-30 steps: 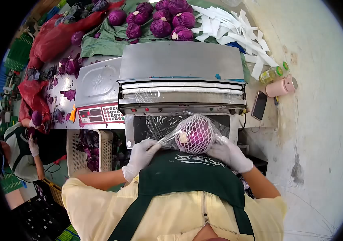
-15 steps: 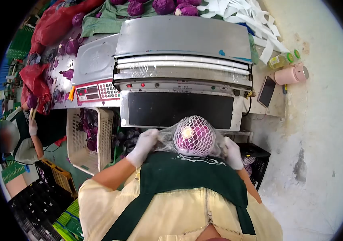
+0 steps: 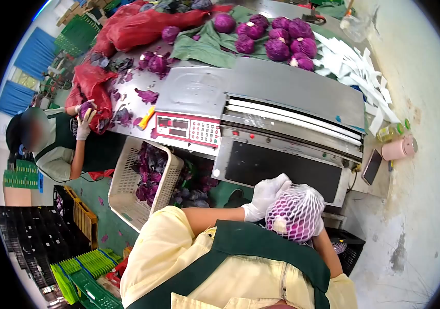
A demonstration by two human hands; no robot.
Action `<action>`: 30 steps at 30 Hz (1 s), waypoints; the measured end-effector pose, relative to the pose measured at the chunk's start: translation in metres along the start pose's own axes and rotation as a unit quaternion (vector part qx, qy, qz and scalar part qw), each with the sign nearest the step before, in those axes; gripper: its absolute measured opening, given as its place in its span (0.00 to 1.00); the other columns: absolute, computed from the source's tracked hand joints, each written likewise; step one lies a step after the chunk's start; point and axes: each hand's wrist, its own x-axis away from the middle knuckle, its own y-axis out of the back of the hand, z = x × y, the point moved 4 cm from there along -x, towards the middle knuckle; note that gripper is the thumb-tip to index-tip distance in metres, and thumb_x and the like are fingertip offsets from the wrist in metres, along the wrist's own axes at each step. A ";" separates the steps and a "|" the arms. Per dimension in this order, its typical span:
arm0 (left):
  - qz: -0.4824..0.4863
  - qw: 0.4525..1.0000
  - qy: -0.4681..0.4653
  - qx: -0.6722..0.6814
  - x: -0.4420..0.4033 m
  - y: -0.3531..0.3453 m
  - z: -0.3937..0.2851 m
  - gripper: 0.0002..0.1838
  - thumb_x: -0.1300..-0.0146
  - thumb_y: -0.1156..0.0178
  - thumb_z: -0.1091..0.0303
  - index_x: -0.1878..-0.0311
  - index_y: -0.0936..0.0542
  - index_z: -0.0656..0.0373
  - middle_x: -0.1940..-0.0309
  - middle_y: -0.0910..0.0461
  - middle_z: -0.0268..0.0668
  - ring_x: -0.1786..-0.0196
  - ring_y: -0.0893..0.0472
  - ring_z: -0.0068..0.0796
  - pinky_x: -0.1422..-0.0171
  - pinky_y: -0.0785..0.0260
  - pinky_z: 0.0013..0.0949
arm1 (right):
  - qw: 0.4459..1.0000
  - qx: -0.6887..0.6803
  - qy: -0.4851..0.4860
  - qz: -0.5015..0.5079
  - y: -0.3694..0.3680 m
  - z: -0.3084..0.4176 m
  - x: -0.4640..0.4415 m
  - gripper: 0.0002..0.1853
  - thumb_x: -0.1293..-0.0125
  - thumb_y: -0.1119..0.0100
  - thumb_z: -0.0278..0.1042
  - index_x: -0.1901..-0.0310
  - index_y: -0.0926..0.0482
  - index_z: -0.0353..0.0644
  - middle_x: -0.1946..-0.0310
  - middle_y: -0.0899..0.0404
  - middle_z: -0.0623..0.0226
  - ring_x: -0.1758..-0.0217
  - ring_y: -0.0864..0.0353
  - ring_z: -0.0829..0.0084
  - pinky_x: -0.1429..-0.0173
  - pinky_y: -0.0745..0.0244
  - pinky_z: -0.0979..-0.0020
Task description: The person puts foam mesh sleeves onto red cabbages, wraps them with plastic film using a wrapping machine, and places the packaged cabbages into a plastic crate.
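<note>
A purple cabbage [image 3: 296, 212] in a white foam net is held close in front of my apron, its pale stem end toward me. My left hand [image 3: 267, 196], in a white glove, is closed at the cabbage's upper left side, with clear cling film from the half-second-old view hardly visible at its fingers. At the cabbage's lower right, my right hand [image 3: 320, 228] supports it; most of that hand is hidden behind the net. Just beyond stands the film-wrapping machine [image 3: 281, 162], with its dark plate and white rollers.
Left of the wrapper is a scale [image 3: 189, 129]. Several bare cabbages [image 3: 276, 50] lie on green cloth behind. A cream crate [image 3: 171, 177] of leaves and a black crate [image 3: 352, 252] stand below. A co-worker [image 3: 57, 144] handles a cabbage at left. A phone [image 3: 372, 166] lies at right.
The view has swung left. My hands were apart, stretching clear film around the cabbage; now my left hand has come in against it, and my right hand has moved partly behind it.
</note>
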 end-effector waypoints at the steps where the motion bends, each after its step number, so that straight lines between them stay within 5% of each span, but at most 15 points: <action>1: -0.069 0.995 -0.064 -0.020 -0.003 0.012 -0.008 0.08 0.36 0.44 0.60 0.67 0.24 0.53 0.67 0.21 0.39 0.62 0.22 0.44 0.58 0.32 0.44 | 1.000 -0.005 -0.003 0.019 -0.007 0.012 -0.002 0.19 0.31 0.48 0.38 0.42 0.27 0.39 0.48 0.23 0.62 0.48 0.22 0.68 0.42 0.26 0.67; 3: -0.087 0.955 -0.207 -0.194 -0.013 0.027 -0.011 0.07 0.37 0.43 0.60 0.69 0.22 0.50 0.63 0.22 0.34 0.57 0.24 0.39 0.53 0.33 0.41 | 0.999 -0.019 -0.001 0.049 -0.032 0.032 0.000 0.19 0.30 0.48 0.38 0.42 0.28 0.39 0.47 0.23 0.62 0.48 0.22 0.69 0.42 0.26 0.67; 5: -0.056 0.944 -0.326 0.015 -0.003 0.064 -0.034 0.11 0.37 0.43 0.56 0.70 0.20 0.51 0.53 0.21 0.32 0.46 0.26 0.40 0.42 0.37 0.41 | 0.997 -0.033 0.004 0.063 -0.059 0.047 0.001 0.19 0.30 0.49 0.37 0.41 0.28 0.40 0.47 0.24 0.63 0.48 0.22 0.70 0.41 0.26 0.68; 8: 0.050 0.908 -0.405 0.094 0.005 0.085 -0.046 0.10 0.32 0.46 0.61 0.64 0.20 0.55 0.51 0.21 0.39 0.45 0.26 0.41 0.35 0.39 0.44 | 0.997 -0.050 0.023 0.063 -0.098 0.059 0.001 0.18 0.29 0.50 0.37 0.41 0.28 0.40 0.46 0.25 0.63 0.48 0.22 0.72 0.41 0.26 0.69; 9: 0.207 0.926 -0.217 0.229 0.007 0.081 -0.037 0.10 0.31 0.46 0.62 0.60 0.21 0.57 0.54 0.22 0.37 0.46 0.26 0.33 0.37 0.37 0.38 | 0.996 -0.059 0.036 0.055 -0.111 0.062 0.002 0.18 0.29 0.50 0.37 0.41 0.28 0.40 0.46 0.25 0.63 0.48 0.23 0.73 0.41 0.26 0.69; 10: 0.364 0.871 -0.005 0.330 0.017 0.071 -0.028 0.10 0.29 0.47 0.63 0.57 0.23 0.59 0.58 0.23 0.36 0.46 0.27 0.25 0.40 0.35 0.31 | 0.995 -0.071 0.051 0.043 -0.123 0.063 0.003 0.18 0.29 0.50 0.37 0.40 0.29 0.41 0.45 0.25 0.63 0.48 0.23 0.73 0.41 0.26 0.70; 13: 0.377 0.849 0.057 0.365 0.029 0.090 -0.052 0.12 0.32 0.42 0.62 0.54 0.29 0.58 0.58 0.28 0.32 0.49 0.28 0.21 0.43 0.34 0.27 | 0.986 -0.133 0.105 0.008 -0.139 0.071 0.011 0.18 0.28 0.51 0.37 0.40 0.29 0.41 0.45 0.26 0.63 0.48 0.23 0.75 0.41 0.26 0.71; 15: 0.303 0.899 0.056 0.311 0.028 0.082 -0.039 0.07 0.31 0.45 0.68 0.56 0.29 0.60 0.61 0.31 0.32 0.55 0.29 0.21 0.48 0.34 0.25 | 0.968 -0.239 0.067 -0.030 -0.128 0.075 0.041 0.22 0.28 0.51 0.45 0.40 0.30 0.42 0.45 0.26 0.62 0.48 0.23 0.73 0.44 0.24 0.64; 17: 0.250 0.947 0.076 0.187 0.028 0.074 -0.022 0.03 0.31 0.48 0.74 0.59 0.26 0.61 0.63 0.33 0.31 0.60 0.29 0.21 0.55 0.33 0.24 | 0.913 -0.369 0.171 0.031 -0.127 0.101 0.102 0.32 0.29 0.49 0.51 0.30 0.43 0.46 0.42 0.32 0.58 0.38 0.30 0.65 0.41 0.25 0.61; 19: 0.131 0.940 -0.282 -0.141 0.049 0.039 -0.068 0.07 0.29 0.50 0.72 0.53 0.26 0.61 0.63 0.30 0.31 0.61 0.26 0.23 0.55 0.30 0.26 | 0.906 -0.343 0.246 -0.017 -0.132 0.098 0.120 0.38 0.31 0.46 0.53 0.28 0.49 0.45 0.37 0.37 0.58 0.32 0.36 0.66 0.34 0.33 0.60; 20: 0.185 0.976 -0.079 0.083 0.038 0.026 -0.051 0.08 0.28 0.51 0.71 0.50 0.26 0.60 0.64 0.28 0.31 0.62 0.25 0.23 0.54 0.28 0.27 | 0.889 -0.291 0.338 -0.099 -0.125 0.086 0.108 0.39 0.32 0.44 0.53 0.28 0.49 0.43 0.35 0.40 0.58 0.31 0.37 0.67 0.30 0.37 0.61; 22: 0.216 0.920 0.156 0.289 0.029 -0.009 -0.018 0.11 0.28 0.50 0.71 0.46 0.28 0.59 0.64 0.25 0.33 0.63 0.23 0.23 0.54 0.26 0.27 | 0.831 -0.317 0.427 -0.162 -0.112 0.046 0.103 0.40 0.35 0.39 0.51 0.29 0.45 0.39 0.33 0.39 0.61 0.31 0.38 0.72 0.26 0.46 0.68; 25: 0.238 0.926 0.184 0.227 0.030 -0.077 -0.022 0.14 0.30 0.48 0.70 0.42 0.30 0.57 0.63 0.25 0.34 0.64 0.25 0.20 0.55 0.27 0.25 | 0.734 -0.515 0.420 -0.140 -0.095 -0.007 0.144 0.36 0.35 0.39 0.50 0.32 0.40 0.38 0.38 0.31 0.65 0.34 0.33 0.72 0.27 0.41 0.66; 28: 0.349 0.898 0.185 0.194 0.055 -0.139 -0.034 0.16 0.28 0.48 0.65 0.40 0.28 0.56 0.61 0.24 0.30 0.64 0.30 0.15 0.56 0.37 0.21 | 0.693 -0.472 0.463 -0.286 -0.063 -0.102 0.209 0.33 0.37 0.41 0.54 0.40 0.31 0.34 0.43 0.26 0.60 0.38 0.28 0.71 0.31 0.35 0.67; 30: 0.407 0.878 0.178 0.180 0.068 -0.167 -0.037 0.16 0.28 0.48 0.64 0.41 0.28 0.60 0.62 0.25 0.32 0.66 0.31 0.16 0.58 0.38 0.21 | 0.666 -0.432 0.356 -0.493 -0.059 -0.188 0.269 0.29 0.38 0.40 0.49 0.43 0.28 0.33 0.48 0.23 0.61 0.44 0.24 0.70 0.35 0.31 0.68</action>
